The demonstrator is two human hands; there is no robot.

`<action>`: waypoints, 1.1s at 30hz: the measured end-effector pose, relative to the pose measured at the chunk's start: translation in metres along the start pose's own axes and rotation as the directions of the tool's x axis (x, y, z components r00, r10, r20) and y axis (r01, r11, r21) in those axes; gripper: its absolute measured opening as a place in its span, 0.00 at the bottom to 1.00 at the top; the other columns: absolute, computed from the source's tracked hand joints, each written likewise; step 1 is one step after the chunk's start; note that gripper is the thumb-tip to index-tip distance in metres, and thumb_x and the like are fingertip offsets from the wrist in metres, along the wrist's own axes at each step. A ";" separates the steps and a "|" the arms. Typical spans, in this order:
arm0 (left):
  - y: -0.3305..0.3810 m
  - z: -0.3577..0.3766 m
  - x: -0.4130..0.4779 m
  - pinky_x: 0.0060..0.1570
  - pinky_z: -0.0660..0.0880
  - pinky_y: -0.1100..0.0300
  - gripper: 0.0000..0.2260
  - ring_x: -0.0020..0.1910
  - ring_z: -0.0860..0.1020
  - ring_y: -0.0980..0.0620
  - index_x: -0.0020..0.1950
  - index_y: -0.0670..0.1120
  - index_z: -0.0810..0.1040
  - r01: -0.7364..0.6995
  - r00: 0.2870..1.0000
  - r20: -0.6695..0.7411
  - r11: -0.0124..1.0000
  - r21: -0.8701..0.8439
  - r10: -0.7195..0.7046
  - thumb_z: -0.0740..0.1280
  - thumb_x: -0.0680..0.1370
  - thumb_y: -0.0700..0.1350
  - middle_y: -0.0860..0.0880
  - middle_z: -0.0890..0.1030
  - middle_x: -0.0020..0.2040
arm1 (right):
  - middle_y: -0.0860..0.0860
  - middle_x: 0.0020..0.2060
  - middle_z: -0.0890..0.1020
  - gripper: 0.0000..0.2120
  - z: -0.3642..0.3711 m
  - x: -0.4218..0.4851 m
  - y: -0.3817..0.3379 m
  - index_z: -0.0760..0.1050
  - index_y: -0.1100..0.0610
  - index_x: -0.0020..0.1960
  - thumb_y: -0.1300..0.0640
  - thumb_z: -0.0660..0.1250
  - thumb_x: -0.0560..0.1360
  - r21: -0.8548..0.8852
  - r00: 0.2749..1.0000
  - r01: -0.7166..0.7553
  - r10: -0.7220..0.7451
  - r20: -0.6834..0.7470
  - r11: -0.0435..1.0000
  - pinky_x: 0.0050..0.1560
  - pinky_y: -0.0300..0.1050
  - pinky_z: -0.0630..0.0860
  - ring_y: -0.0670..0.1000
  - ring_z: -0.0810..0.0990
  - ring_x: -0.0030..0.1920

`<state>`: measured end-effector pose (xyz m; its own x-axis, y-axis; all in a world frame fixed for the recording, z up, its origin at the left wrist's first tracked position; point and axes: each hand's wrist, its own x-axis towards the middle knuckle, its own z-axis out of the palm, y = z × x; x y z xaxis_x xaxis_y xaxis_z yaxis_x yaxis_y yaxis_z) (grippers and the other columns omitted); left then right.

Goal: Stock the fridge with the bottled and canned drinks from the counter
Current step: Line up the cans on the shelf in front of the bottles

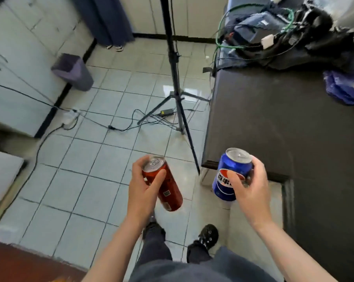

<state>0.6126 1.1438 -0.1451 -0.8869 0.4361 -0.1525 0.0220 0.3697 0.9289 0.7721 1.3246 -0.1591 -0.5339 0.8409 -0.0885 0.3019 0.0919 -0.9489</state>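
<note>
White cabinet fronts (19, 68) are seen at the far left, and whether one of them is the fridge cannot be told; a grey waste bin (73, 71) is stood beside them on the tiled floor (102, 159); a tripod (176, 78) is planted further right. Near the camera, a tall red can (170, 192) is held in the left hand (143, 190), tilted with its top leaning far and left; the fingers (157, 176) are curled round its upper half, and the lower half is left free. To the right, a shorter blue can (227, 171) is gripped by the right hand (251, 192), whose fingers are wrapped round its side with the thumb pressed on the label; it is carried in the air just off the near left corner of the dark table (284, 119). Both cans are sealed, so each is judged full and fairly heavy for its size; the thin walls are expected to be stiff yet easily dented if dropped; the painted metal is likely slippery. A hold round the mid-body is judged safest; the taller can would be better taken nearer its middle. At the far right, a bag with tangled cables (294, 33) is laid on the table.
</note>
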 end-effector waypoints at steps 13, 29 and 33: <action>-0.100 -0.245 0.000 0.42 0.70 0.72 0.19 0.50 0.75 0.67 0.60 0.59 0.66 0.164 0.886 -0.405 0.970 -0.181 -0.226 0.69 0.74 0.47 0.65 0.73 0.54 | 0.43 0.58 0.74 0.24 0.275 -0.044 -0.086 0.64 0.41 0.62 0.50 0.71 0.71 -0.070 0.859 0.145 -0.090 0.504 0.987 0.49 0.36 0.73 0.40 0.75 0.56; -0.199 -0.547 0.017 0.43 0.70 0.75 0.20 0.51 0.74 0.69 0.63 0.55 0.67 0.147 0.563 -0.751 0.936 -0.320 -0.345 0.69 0.75 0.46 0.64 0.74 0.55 | 0.40 0.53 0.76 0.24 0.630 -0.136 -0.199 0.66 0.46 0.63 0.52 0.72 0.70 0.013 0.460 0.284 -0.149 0.875 0.959 0.43 0.33 0.77 0.40 0.77 0.53; -0.227 -0.590 0.032 0.52 0.71 0.64 0.19 0.55 0.74 0.62 0.63 0.55 0.68 0.179 0.484 -0.772 0.910 -0.374 -0.413 0.70 0.74 0.46 0.61 0.74 0.56 | 0.41 0.53 0.76 0.25 0.720 -0.140 -0.209 0.66 0.45 0.62 0.52 0.72 0.70 0.025 0.349 0.323 -0.143 0.926 0.946 0.41 0.31 0.76 0.40 0.76 0.54</action>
<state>0.3070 0.5901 -0.1617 -0.7942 -0.5748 -0.1970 -0.3118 0.1072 0.9441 0.2156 0.8035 -0.1664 -0.9610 -0.2138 -0.1752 0.0934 0.3454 -0.9338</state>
